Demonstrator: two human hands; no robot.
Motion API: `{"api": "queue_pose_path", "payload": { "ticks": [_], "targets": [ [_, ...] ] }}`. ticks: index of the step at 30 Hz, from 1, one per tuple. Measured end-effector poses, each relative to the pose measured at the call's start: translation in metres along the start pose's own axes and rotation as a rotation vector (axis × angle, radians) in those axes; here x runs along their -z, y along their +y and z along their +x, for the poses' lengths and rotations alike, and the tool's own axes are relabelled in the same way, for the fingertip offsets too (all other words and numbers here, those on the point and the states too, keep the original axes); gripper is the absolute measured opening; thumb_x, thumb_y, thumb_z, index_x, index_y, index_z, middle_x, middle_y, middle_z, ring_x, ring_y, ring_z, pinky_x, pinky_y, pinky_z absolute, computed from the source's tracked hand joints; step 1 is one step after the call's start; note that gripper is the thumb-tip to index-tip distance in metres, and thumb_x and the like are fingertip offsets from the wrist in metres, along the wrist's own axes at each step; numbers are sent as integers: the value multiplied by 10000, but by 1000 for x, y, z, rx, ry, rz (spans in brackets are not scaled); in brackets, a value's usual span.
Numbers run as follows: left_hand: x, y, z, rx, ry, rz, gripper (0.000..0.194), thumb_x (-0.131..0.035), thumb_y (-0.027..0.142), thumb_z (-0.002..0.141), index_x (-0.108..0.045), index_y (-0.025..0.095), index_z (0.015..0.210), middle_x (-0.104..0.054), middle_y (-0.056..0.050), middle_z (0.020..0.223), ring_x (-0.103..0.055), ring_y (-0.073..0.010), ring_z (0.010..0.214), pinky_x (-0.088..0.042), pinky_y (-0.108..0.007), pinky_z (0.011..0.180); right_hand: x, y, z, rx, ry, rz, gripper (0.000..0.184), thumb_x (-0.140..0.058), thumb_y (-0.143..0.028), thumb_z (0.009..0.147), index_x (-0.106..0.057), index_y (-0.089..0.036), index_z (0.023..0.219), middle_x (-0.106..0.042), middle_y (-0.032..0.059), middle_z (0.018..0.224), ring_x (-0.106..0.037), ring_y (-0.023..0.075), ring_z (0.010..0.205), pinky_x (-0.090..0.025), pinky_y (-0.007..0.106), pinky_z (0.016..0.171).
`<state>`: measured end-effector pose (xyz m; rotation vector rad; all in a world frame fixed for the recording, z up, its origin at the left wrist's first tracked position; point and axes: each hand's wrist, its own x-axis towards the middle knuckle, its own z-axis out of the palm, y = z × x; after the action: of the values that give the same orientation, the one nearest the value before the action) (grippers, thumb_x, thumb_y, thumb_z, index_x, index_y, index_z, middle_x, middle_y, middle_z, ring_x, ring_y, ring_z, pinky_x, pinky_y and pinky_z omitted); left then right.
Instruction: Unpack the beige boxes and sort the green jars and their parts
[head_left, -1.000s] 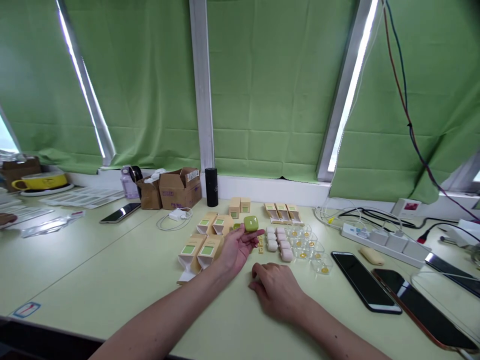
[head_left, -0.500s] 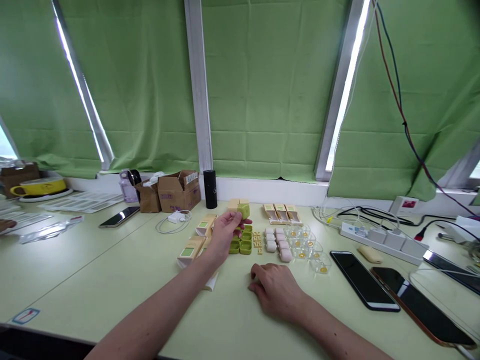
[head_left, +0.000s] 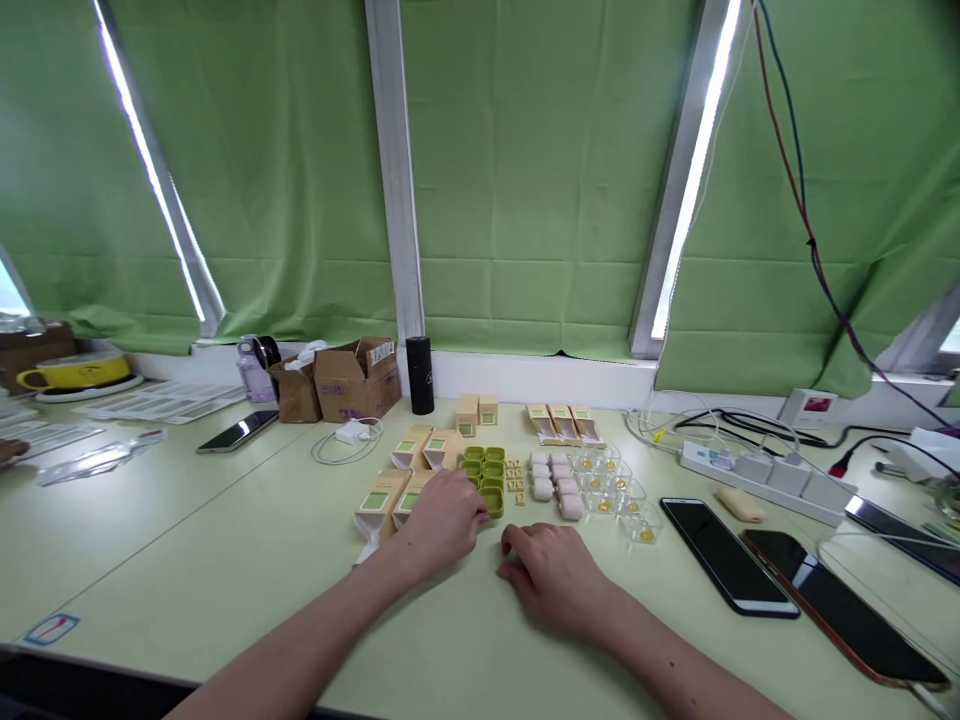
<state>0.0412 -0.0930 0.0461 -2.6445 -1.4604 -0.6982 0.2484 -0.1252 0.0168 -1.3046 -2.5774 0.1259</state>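
Note:
My left hand (head_left: 448, 517) is low over the table, its fingers closed at the front left of a cluster of small green boxes (head_left: 494, 468). Its fingertips meet the nearest green box (head_left: 492, 503), and the hand hides part of the cluster. My right hand (head_left: 555, 575) rests on the tabletop with fingers curled and nothing visible in them. Left of the cluster lie open kraft cartons (head_left: 375, 502) with green labels. To its right are small yellow pieces (head_left: 514, 477), white cases (head_left: 541, 488), pink cases (head_left: 570, 507) and clear plastic cups (head_left: 642, 523).
Behind the cluster stand closed kraft cartons (head_left: 488, 411), and more open cartons (head_left: 564, 424) lie farther right. Phones (head_left: 727, 555) and a power strip (head_left: 765, 482) occupy the right. A cardboard box (head_left: 358, 380) and black cylinder (head_left: 420, 376) stand at the back. Another person's hand (head_left: 11, 450) shows far left.
My left hand came down and toward me from above the cluster, bringing a green box from the air to the cluster's front. My right hand stayed put.

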Motion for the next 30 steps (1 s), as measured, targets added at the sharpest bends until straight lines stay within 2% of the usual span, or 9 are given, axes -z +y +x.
{"api": "queue_pose_path", "payload": {
  "ticks": [2, 11, 21, 30],
  "targets": [
    [-4, 0, -1, -24, -50, 80, 260, -626, 109, 826, -699, 210, 598, -665, -80, 649, -588, -255, 737, -374, -367, 710, -1, 0, 0, -1, 7, -4, 167, -553, -316, 959, -647, -232, 1069, -772, 48, 986, -708, 228, 903, -299, 310, 650],
    [-16, -1, -2, -12, -69, 83, 308, -634, 123, 833, -654, 206, 537, -625, -87, 619, -565, -251, 700, -356, -365, 679, 0, -1, 1, -9, -17, -23, 175, -541, -333, 966, -641, -225, 1061, -769, 56, 989, -708, 232, 899, -293, 317, 640],
    [-14, 1, -1, 34, -125, 157, 267, -627, 170, 859, -691, 200, 601, -679, -111, 698, -600, -270, 722, -381, -370, 697, 1, -2, 1, -5, -29, -36, 179, -544, -326, 964, -636, -220, 1076, -768, 66, 997, -704, 237, 906, -306, 309, 644],
    [-13, 2, -2, 42, -87, 133, 247, -658, 155, 821, -659, 201, 579, -655, -97, 664, -602, -265, 702, -369, -370, 684, 1, -1, 1, 4, -21, -33, 175, -551, -313, 959, -636, -215, 1076, -769, 71, 1002, -698, 234, 899, -300, 303, 645]
  ]
}}
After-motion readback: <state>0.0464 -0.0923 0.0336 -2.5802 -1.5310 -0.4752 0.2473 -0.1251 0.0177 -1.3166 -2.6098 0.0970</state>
